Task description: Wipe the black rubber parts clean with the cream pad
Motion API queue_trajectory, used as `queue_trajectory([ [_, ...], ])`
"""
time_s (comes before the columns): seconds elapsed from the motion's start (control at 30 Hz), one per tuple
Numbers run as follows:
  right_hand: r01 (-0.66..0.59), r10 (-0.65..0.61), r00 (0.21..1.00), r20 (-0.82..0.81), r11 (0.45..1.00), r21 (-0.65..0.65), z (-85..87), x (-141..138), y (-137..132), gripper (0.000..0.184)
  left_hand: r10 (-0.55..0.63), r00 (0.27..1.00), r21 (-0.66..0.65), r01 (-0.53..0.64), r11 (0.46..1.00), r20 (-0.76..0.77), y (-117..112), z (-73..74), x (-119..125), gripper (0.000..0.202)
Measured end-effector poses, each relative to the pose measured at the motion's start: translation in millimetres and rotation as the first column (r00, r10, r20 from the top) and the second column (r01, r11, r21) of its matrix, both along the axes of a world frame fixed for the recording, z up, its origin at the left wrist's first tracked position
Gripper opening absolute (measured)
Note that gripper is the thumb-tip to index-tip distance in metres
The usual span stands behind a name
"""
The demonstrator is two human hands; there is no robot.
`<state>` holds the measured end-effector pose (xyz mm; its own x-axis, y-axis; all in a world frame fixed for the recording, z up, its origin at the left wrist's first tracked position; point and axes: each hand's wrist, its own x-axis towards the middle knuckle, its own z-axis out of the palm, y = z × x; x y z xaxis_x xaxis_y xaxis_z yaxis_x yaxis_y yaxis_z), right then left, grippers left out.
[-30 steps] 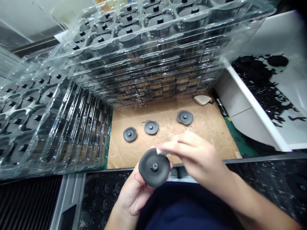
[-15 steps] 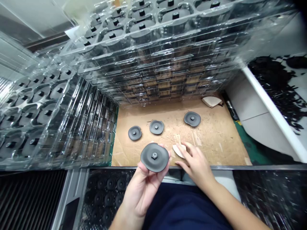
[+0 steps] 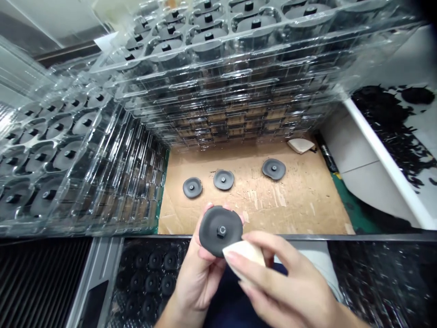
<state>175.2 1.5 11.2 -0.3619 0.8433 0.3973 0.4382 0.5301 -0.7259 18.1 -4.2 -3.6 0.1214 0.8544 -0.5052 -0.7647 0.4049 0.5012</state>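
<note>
Just above the near edge of the tabletop (image 3: 307,200), your left hand (image 3: 200,273) holds a dark round disc (image 3: 220,231) upright toward you, its fingers curled behind the rim and the thumb across the lower face, so that grip is pinching the disc. Your right hand (image 3: 283,287) comes in from the lower right, its fingers pressed together on a small pale wedge-shaped piece (image 3: 244,250) that touches the disc's lower right edge. On the brown board beyond lie three more discs (image 3: 223,179), flat and apart from each other, and another pale wedge (image 3: 300,145) sits at the far right corner. Stacks of clear trays (image 3: 221,82) filled with discs rise behind and to the left. Below the edge, a bin of dark discs (image 3: 153,273) shows
</note>
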Motion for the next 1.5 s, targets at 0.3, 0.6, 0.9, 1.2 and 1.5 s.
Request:
queue_trajectory([
  [0.3, 0.093, -0.093, 0.995, 0.042, 0.996, 0.015, -4.6, -6, -4, 0.026, 0.052, 0.999, -0.03, -0.052, 0.998, -0.015, 1, 1.3, 3, 0.045],
  [0.6, 0.092, -0.385, 0.853, -0.352, 0.775, -0.625, -41.7, -3, 4, 0.024, 0.148, 0.984, -0.057, -0.154, 0.986, -0.097, 6, -5.7, 2, 0.052],
  [0.9, -0.049, -0.499, 0.807, -0.314, 0.473, -0.879, -67.7, 1, -10, 0.037, 0.136, 0.988, -0.087, -0.142, 0.986, -0.078, 8, -6.8, 3, 0.055],
  [1.2, -0.138, 0.142, 0.99, 0.015, 0.977, -0.163, 19.3, -18, 23, 0.027, -0.057, 0.994, -0.094, 0.048, 0.994, -0.09, 1, -7.9, 5, 0.051],
  [1.5, -0.082, 0.082, 0.997, 0.012, 0.996, -0.034, 14.7, -24, 18, 0.027, -0.084, 0.993, -0.128, 0.074, 0.989, -0.081, 6, 0.9, 5, 0.035],
])
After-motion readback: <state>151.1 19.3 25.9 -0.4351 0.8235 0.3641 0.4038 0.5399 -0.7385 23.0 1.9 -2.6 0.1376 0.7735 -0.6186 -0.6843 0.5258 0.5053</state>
